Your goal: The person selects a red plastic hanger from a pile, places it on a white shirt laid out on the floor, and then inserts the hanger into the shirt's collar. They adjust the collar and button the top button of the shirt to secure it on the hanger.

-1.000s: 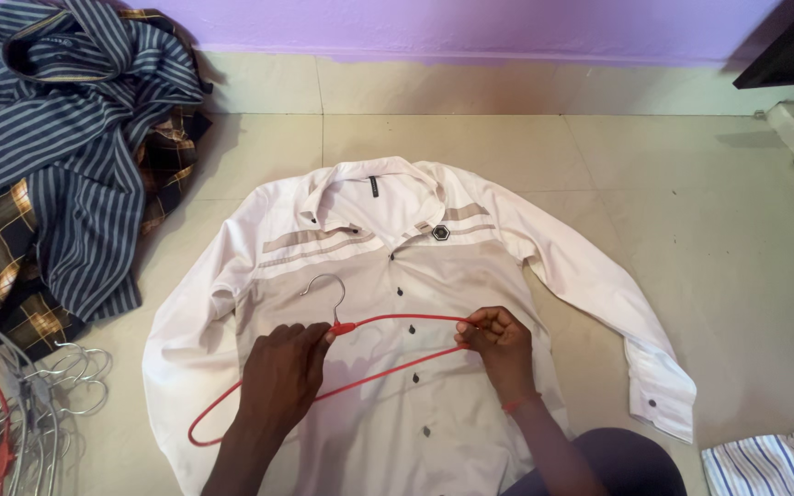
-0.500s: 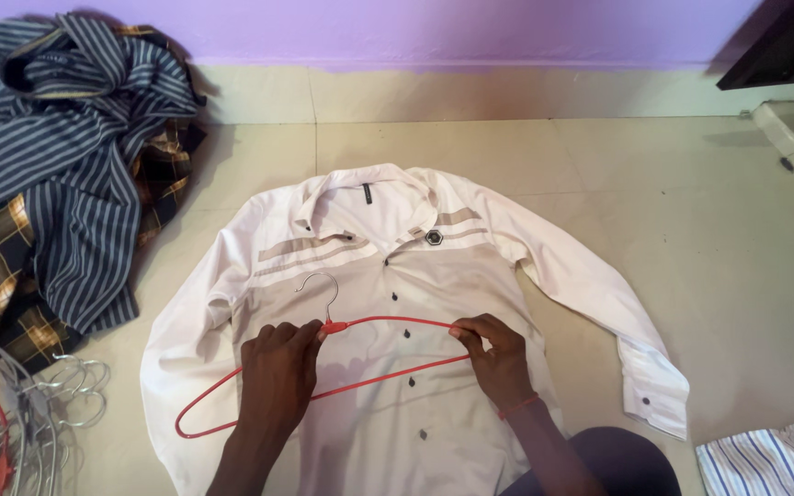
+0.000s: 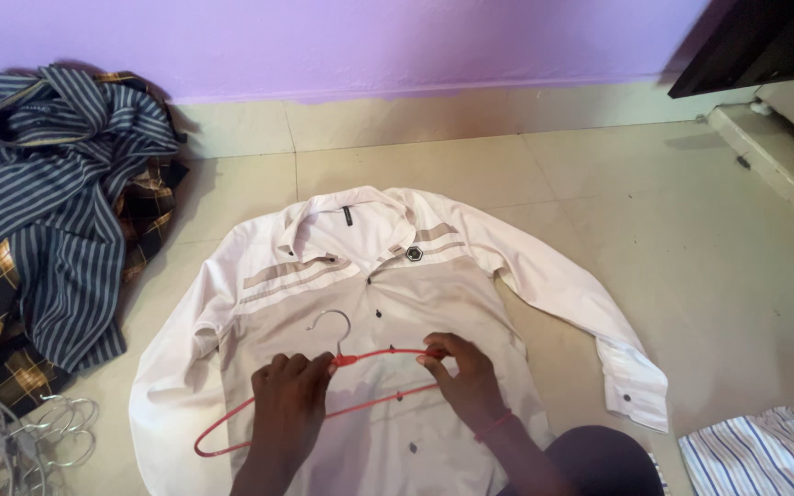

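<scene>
**Both hands on a red hanger over a white shirt**

Far to the left of my left hand (image 3: 289,409) I see a bundle of wire hangers (image 3: 25,436) on the floor (image 3: 691,230), their hooks bunched together at the lower edge of the view. Above them, well up and left of that hand, lies a heap of clothes (image 3: 43,211): a dark blue striped shirt on top of a brown checked one.

My left hand rests palm down on the hanger (image 3: 323,400), fingers curled together over the red wire just left of the neck, where the metal hook rises. The hanger's left end loops out below and to the left of this hand, lying flat on the shirt (image 3: 369,303).

The shirt is spread front up on the floor under both hands, collar pointing away from me toward the purple wall (image 3: 369,46), buttons running down between my hands, sleeves out to either side.

My right hand (image 3: 464,378) sits just right of the left one, fingertips pinched on the hanger's top wire at its right shoulder. A red band circles that wrist.

Right of this hand the shirt's sleeve runs down to a buttoned cuff. Further right and lower, a striped cloth (image 3: 765,455) lies at the corner.
</scene>
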